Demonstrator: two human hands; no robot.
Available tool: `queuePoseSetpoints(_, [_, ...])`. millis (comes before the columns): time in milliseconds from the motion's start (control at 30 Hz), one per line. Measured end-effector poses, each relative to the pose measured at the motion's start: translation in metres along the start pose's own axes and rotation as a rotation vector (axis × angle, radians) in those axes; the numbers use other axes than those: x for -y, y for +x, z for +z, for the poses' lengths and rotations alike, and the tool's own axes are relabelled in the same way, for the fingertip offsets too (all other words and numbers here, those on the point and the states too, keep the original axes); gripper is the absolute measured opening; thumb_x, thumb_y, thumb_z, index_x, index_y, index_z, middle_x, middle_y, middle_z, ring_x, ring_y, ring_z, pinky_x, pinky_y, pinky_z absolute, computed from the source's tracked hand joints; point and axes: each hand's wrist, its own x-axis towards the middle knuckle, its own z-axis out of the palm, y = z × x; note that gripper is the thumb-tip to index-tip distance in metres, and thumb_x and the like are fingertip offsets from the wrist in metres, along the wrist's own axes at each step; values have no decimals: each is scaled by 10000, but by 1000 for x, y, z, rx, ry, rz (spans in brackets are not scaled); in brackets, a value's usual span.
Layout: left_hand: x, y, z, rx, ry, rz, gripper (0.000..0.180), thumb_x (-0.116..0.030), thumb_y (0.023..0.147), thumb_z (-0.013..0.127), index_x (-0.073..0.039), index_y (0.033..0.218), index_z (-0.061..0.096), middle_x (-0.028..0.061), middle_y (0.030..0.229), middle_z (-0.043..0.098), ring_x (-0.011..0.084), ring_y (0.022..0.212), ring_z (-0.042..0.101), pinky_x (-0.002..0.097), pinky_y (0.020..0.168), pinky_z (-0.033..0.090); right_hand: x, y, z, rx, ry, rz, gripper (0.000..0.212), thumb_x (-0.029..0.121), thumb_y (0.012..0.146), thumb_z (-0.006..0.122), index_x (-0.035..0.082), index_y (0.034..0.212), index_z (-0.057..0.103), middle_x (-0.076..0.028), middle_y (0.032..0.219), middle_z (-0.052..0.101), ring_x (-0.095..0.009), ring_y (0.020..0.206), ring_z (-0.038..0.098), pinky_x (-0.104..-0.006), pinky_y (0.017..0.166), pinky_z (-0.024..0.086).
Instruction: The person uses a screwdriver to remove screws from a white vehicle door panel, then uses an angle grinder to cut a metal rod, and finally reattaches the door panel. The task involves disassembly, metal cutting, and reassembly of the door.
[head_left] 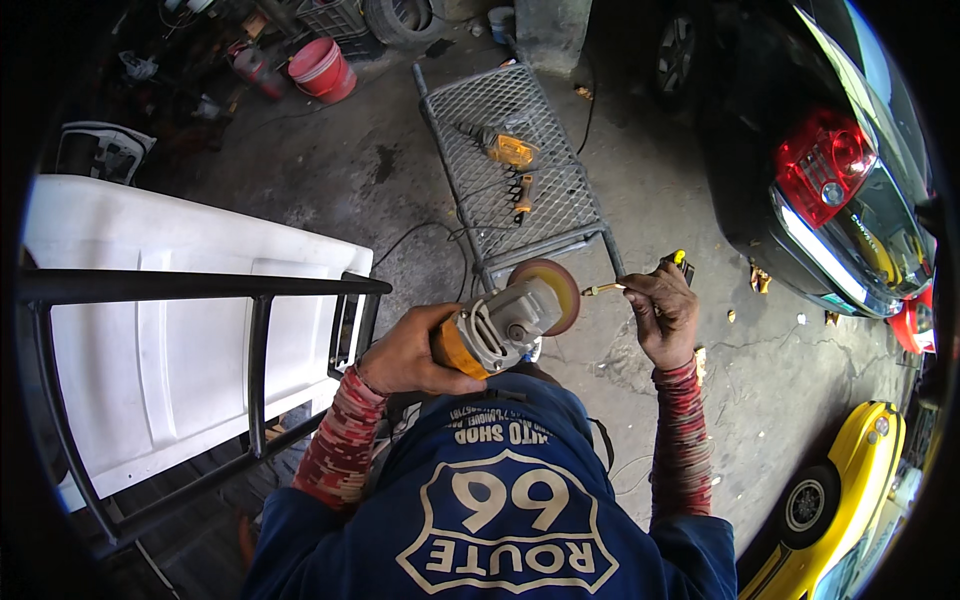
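My left hand (405, 352) is wrapped round the orange-and-grey body of an angle grinder (500, 325), in front of my chest. The grinder's round reddish-brown disc (566, 300) faces to the right. Between the fingertips of my right hand (664, 315) is a thin brass-coloured metal rod (602, 289), its tip pointing left at the disc's edge. Whether tip and disc touch, I cannot tell. A small black-and-yellow object (682, 262) shows just beyond my right knuckles; it is partly hidden, and whether I hold it too is unclear.
Ahead lies a metal mesh rack (490, 110) with a yellow power tool (512, 150) on it. A black tubular frame (200, 285) and a white panel (190, 330) stand at my left. Cars are parked on the right, one dark (740, 150), one yellow (850, 500). A red bucket (322, 72) stands far left.
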Motion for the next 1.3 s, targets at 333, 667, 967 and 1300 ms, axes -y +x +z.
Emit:
queuePoseSetpoints(333, [7, -11, -13, -43, -134, -40, 721, -258, 656, 905, 34, 1246, 611, 94, 1124, 707, 178, 1024, 672, 333, 953, 518, -20, -24, 14, -57, 297, 412, 87, 20, 871, 718, 7, 873, 631, -105, 812, 650, -251, 749, 596, -357, 717, 466])
queuePoseSetpoints(667, [-1, 2, -11, -43, -120, 31, 757, -285, 654, 912, 19, 1272, 598, 85, 1134, 698, 179, 1040, 662, 336, 970, 504, -8, -1, 18, -80, 324, 211, 77, -22, 930, 670, -31, 928, 594, -87, 893, 663, -147, 751, 685, -277, 655, 552])
queuePoseSetpoints(967, [-12, 6, -20, -60, -40, 55, 772, -292, 639, 918, 22, 1269, 600, 92, 1120, 706, 189, 1034, 669, 339, 971, 506, -7, 15, 21, -73, 750, 398, 119, -6, 924, 699, -3, 904, 581, -64, 889, 651, -129, 842, 630, -275, 767, 526])
queuePoseSetpoints(1300, [-11, -1, -23, -102, -23, 75, 814, -283, 616, 925, 31, 1289, 592, 106, 1118, 714, 210, 1033, 685, 356, 961, 520, -21, 18, 37, -45, 581, 241, 149, -14, 877, 738, 15, 882, 591, -66, 882, 649, -164, 844, 625, -288, 768, 499])
